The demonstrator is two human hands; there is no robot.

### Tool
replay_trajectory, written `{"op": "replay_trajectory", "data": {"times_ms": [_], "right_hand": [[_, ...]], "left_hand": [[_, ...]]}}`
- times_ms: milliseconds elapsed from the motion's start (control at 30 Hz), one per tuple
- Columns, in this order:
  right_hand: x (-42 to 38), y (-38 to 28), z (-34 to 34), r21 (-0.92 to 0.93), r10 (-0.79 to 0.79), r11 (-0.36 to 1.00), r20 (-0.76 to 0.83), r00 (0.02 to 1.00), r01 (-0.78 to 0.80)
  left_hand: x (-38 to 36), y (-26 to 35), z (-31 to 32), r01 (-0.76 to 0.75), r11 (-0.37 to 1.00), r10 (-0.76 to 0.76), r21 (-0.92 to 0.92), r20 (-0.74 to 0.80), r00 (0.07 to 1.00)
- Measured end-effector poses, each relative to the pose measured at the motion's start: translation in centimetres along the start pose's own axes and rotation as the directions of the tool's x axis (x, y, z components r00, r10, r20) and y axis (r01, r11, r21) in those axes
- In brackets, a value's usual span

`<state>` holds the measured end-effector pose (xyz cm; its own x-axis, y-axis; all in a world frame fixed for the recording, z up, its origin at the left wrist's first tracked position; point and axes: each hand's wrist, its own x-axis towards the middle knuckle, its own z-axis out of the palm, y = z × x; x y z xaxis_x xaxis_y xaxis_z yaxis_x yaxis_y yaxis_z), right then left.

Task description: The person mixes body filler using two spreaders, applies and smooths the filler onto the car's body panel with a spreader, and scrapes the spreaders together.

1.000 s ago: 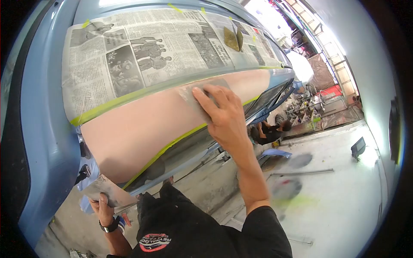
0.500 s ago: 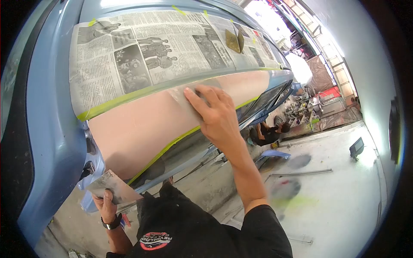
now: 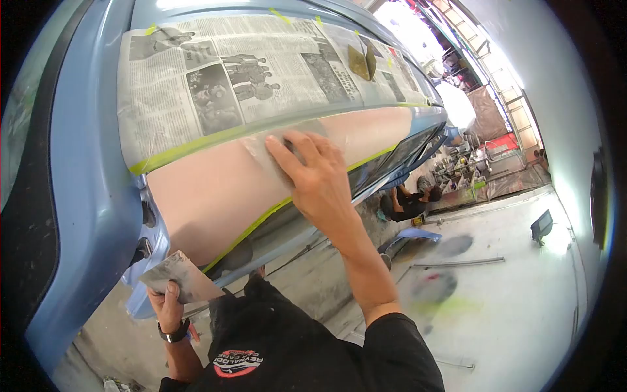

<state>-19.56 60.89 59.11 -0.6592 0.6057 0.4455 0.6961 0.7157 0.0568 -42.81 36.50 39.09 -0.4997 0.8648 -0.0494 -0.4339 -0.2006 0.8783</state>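
Workshop floor lies below a blue car (image 3: 85, 196); the right hand (image 3: 313, 176) has slid its clamped spreader (image 3: 261, 147) leftward along pink filler (image 3: 215, 189), while the left hand (image 3: 166, 304) grips a board (image 3: 176, 277).

Single fisheye view from your head, facing forward-down, close on car panel (image 3: 215, 196); workshop floor (image 3: 522, 287) beyond.

Grey spreader (image 3: 264, 149) pressed flat on pink filler band (image 3: 215, 196).
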Motion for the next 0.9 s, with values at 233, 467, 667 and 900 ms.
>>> {"op": "replay_trajectory", "data": {"times_ms": [233,467,667,900], "right_hand": [[-1.9,-0.8,-0.6,0.070,0.004,0.998,0.041,0.999,-0.007],[-2.1,-2.1,0.4,0.031,0.064,0.998,-0.126,0.990,-0.060],[-5.9,-3.2,-0.1,0.176,0.199,0.967,-0.080,0.977,-0.183],[-12.5,-7.4,-5.8,0.902,0.558,0.274,0.135,0.819,-0.335]], "left_hand": [[-0.1,-0.7,-0.8,0.012,1.000,-0.012,0.018,-0.010,1.000],[0.8,-0.8,-1.5,0.018,0.999,-0.013,-0.039,0.140,0.990],[0.8,-0.5,-1.8,0.102,0.995,-0.103,0.015,0.126,0.987],[-2.5,4.9,6.7,-0.175,0.895,0.048,0.411,0.301,0.952]]}}
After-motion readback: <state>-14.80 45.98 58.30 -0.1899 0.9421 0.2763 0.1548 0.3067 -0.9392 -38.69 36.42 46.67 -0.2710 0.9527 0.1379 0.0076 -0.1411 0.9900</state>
